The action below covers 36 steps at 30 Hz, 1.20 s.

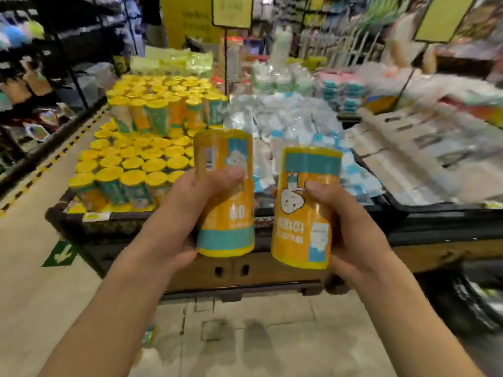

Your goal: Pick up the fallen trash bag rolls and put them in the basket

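You are in the carry step: your left hand (190,210) grips one trash bag roll (226,194) with thumb and fingers wrapped round its middle, and your right hand (351,224) grips a second roll (304,210) likewise, both upright. Beyond your fingertips lies the basket (89,213) of standing rolls; next, I judge, you reach forward-left and set each into a gap.

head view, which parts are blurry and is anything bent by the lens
Head view: both hands, left and right, and their two rolls, left roll and right roll, are fairly sharp; the shelves at right smear with motion blur; wide-angle distortion bows the floor stripe and display edge.
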{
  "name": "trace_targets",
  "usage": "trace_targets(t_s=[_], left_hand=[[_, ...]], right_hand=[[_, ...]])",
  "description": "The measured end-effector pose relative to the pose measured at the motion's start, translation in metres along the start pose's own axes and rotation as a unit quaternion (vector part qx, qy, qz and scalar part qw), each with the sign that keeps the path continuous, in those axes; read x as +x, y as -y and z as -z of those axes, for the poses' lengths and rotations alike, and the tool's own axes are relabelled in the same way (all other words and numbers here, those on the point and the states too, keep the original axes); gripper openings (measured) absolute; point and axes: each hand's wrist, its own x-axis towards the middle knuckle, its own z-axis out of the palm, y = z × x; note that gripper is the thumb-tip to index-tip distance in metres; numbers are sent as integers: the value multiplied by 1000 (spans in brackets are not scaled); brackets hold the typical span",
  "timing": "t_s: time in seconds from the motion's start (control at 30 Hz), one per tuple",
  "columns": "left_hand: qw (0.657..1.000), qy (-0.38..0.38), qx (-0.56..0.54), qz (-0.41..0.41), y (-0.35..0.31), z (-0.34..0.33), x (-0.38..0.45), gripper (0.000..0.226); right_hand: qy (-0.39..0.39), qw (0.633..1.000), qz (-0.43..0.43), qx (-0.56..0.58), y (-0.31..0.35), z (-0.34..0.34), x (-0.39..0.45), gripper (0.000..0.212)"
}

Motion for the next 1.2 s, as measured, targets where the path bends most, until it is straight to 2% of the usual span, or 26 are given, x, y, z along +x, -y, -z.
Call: trace_targets(t_s=[0.07,0.13,0.3,0.37,0.57,0.7,0.87,1.03,1.13,1.2], left_hand=[[999,37,-17,15,18,-45,6,35],[995,84,-41,38,42,-106,8,38],[976,200,-28,82,97,-255,13,53],[963,251,-6,99,115,-313,16,61],[914,386,44,116,170,-470,31,55],[878,458,37,133,213,-561,43,44],[857,491,37,150,267,-661,61,50],[841,519,57,140,307,-753,79,55],[830,532,70,150,330,-805,84,67],[819,548,88,146,345,-839,85,66]], right_hand=[[-46,999,13,-5,15,38,-27,39],[-107,994,29,-9,35,91,-63,48],[-257,964,60,-42,76,203,-159,84],[-305,947,85,-44,90,240,-195,80],[-467,873,133,-30,121,339,-288,55],[-555,821,132,-29,133,404,-337,63],[-637,757,142,-29,151,479,-374,53],[-697,704,122,-57,171,549,-397,58],[-722,681,107,-58,181,589,-416,58],[-728,676,96,-60,188,618,-429,60]])
